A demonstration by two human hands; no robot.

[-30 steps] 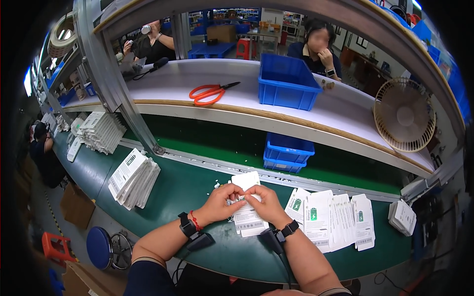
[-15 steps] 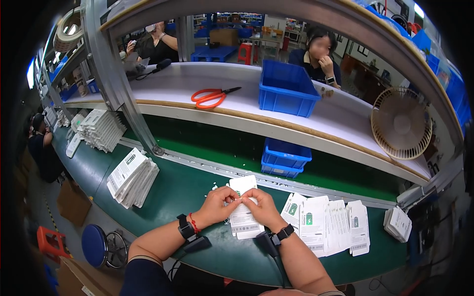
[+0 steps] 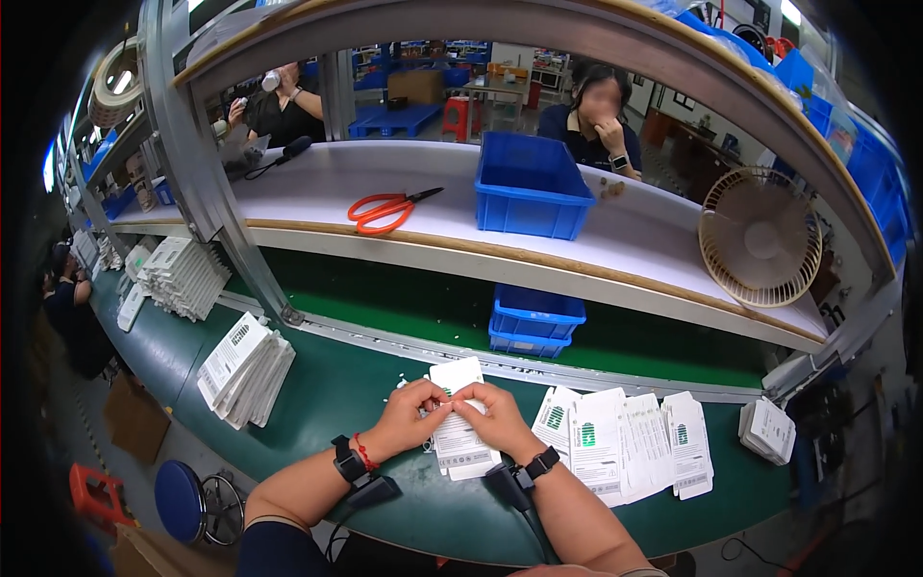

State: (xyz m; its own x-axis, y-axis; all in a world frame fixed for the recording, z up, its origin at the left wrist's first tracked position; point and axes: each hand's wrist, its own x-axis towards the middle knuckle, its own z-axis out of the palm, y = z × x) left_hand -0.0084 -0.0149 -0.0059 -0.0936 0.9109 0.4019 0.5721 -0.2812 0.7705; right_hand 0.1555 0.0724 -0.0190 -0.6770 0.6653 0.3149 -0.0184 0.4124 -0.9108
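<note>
I see both hands, L (image 3: 411, 418) & R (image 3: 495, 420), fingers pinching white card (image 3: 460, 423) at mid-length; long axis runs away from me.

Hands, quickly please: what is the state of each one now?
Left hand: closed, pinching the white card pack.
Right hand: closed, pinching the same white card pack.

We have one view, worn on the head and looking steeply down and forward over the green surface (image 3: 336, 385). It sits close above our own hands at the near edge, while the white shelf (image 3: 461, 207) and other workers lie far, bent by the fisheye.
</note>
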